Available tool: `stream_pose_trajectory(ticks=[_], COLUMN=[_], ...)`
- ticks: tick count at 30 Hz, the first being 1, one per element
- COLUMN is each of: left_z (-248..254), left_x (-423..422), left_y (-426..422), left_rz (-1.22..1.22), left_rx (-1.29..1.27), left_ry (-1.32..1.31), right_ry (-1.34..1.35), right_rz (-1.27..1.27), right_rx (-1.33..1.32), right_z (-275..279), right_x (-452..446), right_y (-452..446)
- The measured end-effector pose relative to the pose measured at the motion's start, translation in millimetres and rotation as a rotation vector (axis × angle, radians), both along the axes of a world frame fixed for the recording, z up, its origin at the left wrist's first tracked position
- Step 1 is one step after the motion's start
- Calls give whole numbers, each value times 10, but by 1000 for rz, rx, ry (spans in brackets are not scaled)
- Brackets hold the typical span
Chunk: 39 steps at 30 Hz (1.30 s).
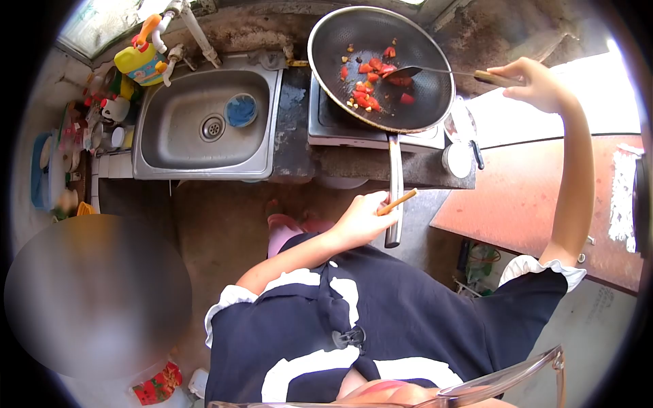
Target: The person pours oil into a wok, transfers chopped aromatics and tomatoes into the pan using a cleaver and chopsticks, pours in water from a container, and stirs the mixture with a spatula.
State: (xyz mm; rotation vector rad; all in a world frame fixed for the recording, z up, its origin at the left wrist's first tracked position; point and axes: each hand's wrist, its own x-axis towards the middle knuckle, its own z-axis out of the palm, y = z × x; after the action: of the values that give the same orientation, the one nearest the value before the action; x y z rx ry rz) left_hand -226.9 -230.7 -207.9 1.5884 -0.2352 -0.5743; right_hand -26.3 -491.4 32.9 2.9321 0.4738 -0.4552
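My right hand is closed around the wooden handle of a spatula, with its dark metal blade among the food in the pan. Chopped red pieces that look like tomato, with small yellowish bits, lie in a dark frying pan over the stove. The pan's metal handle points toward my body. Closed on a wooden stick, perhaps chopsticks, my left hand is right beside that handle. The stick crosses over the handle; whether my fingers also touch the handle, I cannot tell.
Left of the stove is a steel sink holding a bowl with something blue. A yellow bottle stands behind it. A white round container is at the counter's right, beside a reddish-brown tabletop. Bottles crowd the far left.
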Motion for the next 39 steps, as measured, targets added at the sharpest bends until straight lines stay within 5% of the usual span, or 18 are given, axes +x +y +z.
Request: stream_pose_trajectory(ticks=[8, 11, 12, 19, 21, 23, 29, 32, 35, 37, 39], left_z=[52, 63, 57, 82, 107, 93, 29, 51, -8, -25, -19], left_x=[10, 62, 52, 64, 74, 91, 45, 64, 51, 58, 52], left_y=[21, 26, 26, 29, 43, 32, 12, 22, 3, -2, 0], left_rz=[-30, -47, -57, -54, -64, -69, -54, -53, -58, -53, -52], left_rx=[-1, -9, -9, -10, -18, 0, 19, 22, 41, 43, 32], left_ry=[2, 2, 6, 16, 33, 33, -14, 9, -14, -26, -5], right_ry=[201, -114, -31, 282, 44, -58, 278, 280, 119, -42, -86], right_rz=[-285, 229, 52, -318, 65, 43, -253, -247, 144, 85, 70], right_rx=[26, 11, -149, -146, -8, -213, 81, 29, 194, -92, -64], right_z=[105, -77, 72, 244, 65, 66, 84, 110, -92, -57, -119], right_x=[224, -10, -219, 178, -43, -285, 474, 315, 66, -321, -462], right_y=[-13, 48, 503, 414, 378, 709, -273, -111, -18, 414, 467])
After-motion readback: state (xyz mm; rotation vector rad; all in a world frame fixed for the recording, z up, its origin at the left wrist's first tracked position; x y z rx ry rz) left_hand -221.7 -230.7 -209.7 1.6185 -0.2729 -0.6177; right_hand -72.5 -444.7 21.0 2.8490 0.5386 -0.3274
